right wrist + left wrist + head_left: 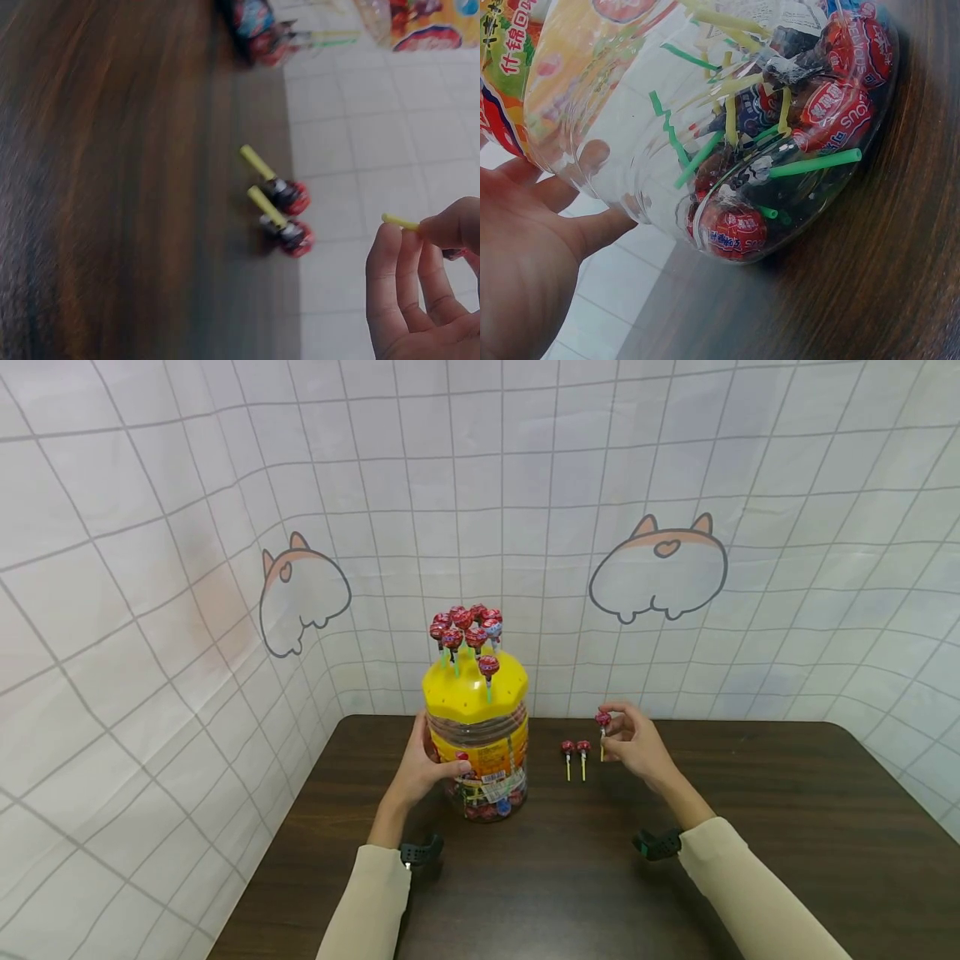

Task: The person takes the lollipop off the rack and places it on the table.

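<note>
A large clear jar [491, 752] with a yellow lid [468, 693] stands on the table, several wrapped lollipops inside its bottom. Red-wrapped lollipops [476, 637] stick upright out of the lid, mostly toward its back. My left hand [416, 772] grips the jar's left side, thumb across the front label and fingers round behind. To the right of the jar, my right hand [637, 747] pinches a red lollipop [603, 718] by its yellow stick [400, 223], candy end up. Two loose lollipops [567, 748] lie side by side between the jar and my right hand.
The dark wooden table [570, 877] reaches back to a white grid-patterned curtain [510, 485] with cartoon corgi prints. More of the same curtain hangs close on the left side. Dark bands [422, 852] circle both wrists.
</note>
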A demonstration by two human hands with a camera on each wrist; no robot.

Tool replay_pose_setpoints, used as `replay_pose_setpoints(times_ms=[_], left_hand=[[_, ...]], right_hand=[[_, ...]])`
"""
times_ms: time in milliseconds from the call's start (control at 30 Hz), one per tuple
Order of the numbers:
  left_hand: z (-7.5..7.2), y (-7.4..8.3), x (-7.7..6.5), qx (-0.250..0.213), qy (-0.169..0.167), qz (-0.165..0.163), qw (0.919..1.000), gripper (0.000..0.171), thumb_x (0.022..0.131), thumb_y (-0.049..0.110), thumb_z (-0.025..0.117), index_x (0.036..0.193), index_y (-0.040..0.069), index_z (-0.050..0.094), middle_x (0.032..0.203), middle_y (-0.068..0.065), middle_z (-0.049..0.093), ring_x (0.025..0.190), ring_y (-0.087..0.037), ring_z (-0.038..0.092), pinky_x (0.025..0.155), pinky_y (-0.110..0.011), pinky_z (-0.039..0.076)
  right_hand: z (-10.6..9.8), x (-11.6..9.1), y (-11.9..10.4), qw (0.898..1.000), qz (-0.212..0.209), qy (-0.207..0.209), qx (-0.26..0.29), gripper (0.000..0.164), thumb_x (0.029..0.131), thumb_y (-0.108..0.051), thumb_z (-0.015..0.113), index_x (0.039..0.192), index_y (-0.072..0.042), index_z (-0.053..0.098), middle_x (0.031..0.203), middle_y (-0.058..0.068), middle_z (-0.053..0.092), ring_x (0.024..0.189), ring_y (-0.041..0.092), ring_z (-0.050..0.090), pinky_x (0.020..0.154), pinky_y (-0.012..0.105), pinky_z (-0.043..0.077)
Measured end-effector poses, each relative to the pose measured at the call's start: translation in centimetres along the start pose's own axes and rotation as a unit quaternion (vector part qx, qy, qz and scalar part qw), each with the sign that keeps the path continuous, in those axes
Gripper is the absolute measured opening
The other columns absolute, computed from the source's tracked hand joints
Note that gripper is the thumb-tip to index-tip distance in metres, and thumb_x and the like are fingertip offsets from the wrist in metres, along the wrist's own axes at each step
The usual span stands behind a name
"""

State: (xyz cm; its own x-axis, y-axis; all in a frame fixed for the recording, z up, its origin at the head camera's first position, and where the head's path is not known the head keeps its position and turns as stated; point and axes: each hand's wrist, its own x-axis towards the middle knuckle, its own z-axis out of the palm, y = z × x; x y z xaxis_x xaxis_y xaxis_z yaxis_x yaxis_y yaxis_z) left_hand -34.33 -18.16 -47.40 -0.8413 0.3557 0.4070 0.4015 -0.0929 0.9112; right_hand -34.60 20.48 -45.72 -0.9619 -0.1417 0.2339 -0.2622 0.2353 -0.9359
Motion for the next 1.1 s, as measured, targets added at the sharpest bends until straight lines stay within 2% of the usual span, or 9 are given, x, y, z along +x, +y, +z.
replay_pose_setpoints(times_ms=[200, 467, 700, 867, 1100], left_hand=[[0.0, 0.0, 0.0, -0.007, -0.004, 0.007, 0.9999, 0.093, 0.086, 0.016, 0.084, 0.155, 0.027, 0.022, 0.142, -0.007, 0.05, 0.126, -0.021, 0.058, 0.106, -0.034, 0.053], [0.1, 0.1, 0.0, -0.011, -0.008, 0.017, 0.9998, 0.092, 0.086, 0.012, 0.083, 0.155, 0.026, 0.023, 0.142, -0.007, 0.05, 0.126, -0.021, 0.059, 0.106, -0.035, 0.053], [0.1, 0.0, 0.0, -0.015, -0.009, 0.016, 0.9997, 0.093, 0.086, 0.014, 0.084, 0.155, 0.026, 0.023, 0.142, -0.006, 0.05, 0.126, -0.021, 0.058, 0.106, -0.034, 0.053], [0.1, 0.0, -0.1, -0.014, -0.008, 0.012, 0.9998, 0.093, 0.085, 0.015, 0.084, 0.155, 0.026, 0.023, 0.142, -0.007, 0.05, 0.126, -0.021, 0.058, 0.106, -0.035, 0.053], [0.1, 0.2, -0.1, -0.01, -0.007, 0.012, 0.9999, 0.094, 0.086, 0.015, 0.083, 0.156, 0.027, 0.022, 0.143, -0.007, 0.05, 0.126, -0.021, 0.059, 0.106, -0.035, 0.053]], right_hand=[[-0.2, 0.2, 1.5, 1.0, 0.021, -0.008, -0.002, 0.055, 0.089, 0.012, 0.061, 0.141, -0.001, 0.048, 0.102, 0.017, 0.054, 0.077, 0.014, 0.063, 0.069, 0.043, 0.064], [-0.3, 0.4, 2.9, 0.997, 0.053, -0.037, -0.05, 0.053, 0.092, 0.009, 0.061, 0.142, 0.0, 0.047, 0.106, 0.018, 0.052, 0.083, 0.017, 0.06, 0.073, 0.037, 0.063], [0.0, 0.5, 3.9, 0.995, 0.067, -0.046, -0.065, 0.052, 0.091, 0.009, 0.062, 0.141, 0.003, 0.046, 0.101, 0.017, 0.053, 0.078, 0.019, 0.062, 0.071, 0.037, 0.063], [0.3, 0.6, 4.1, 0.993, 0.073, -0.049, -0.077, 0.051, 0.091, 0.009, 0.062, 0.139, 0.003, 0.046, 0.101, 0.018, 0.053, 0.079, 0.02, 0.062, 0.07, 0.037, 0.062], [0.4, 0.8, 4.0, 0.992, 0.058, -0.043, -0.101, 0.05, 0.089, 0.01, 0.065, 0.136, 0.004, 0.048, 0.1, 0.021, 0.056, 0.078, 0.021, 0.06, 0.067, 0.035, 0.059]])
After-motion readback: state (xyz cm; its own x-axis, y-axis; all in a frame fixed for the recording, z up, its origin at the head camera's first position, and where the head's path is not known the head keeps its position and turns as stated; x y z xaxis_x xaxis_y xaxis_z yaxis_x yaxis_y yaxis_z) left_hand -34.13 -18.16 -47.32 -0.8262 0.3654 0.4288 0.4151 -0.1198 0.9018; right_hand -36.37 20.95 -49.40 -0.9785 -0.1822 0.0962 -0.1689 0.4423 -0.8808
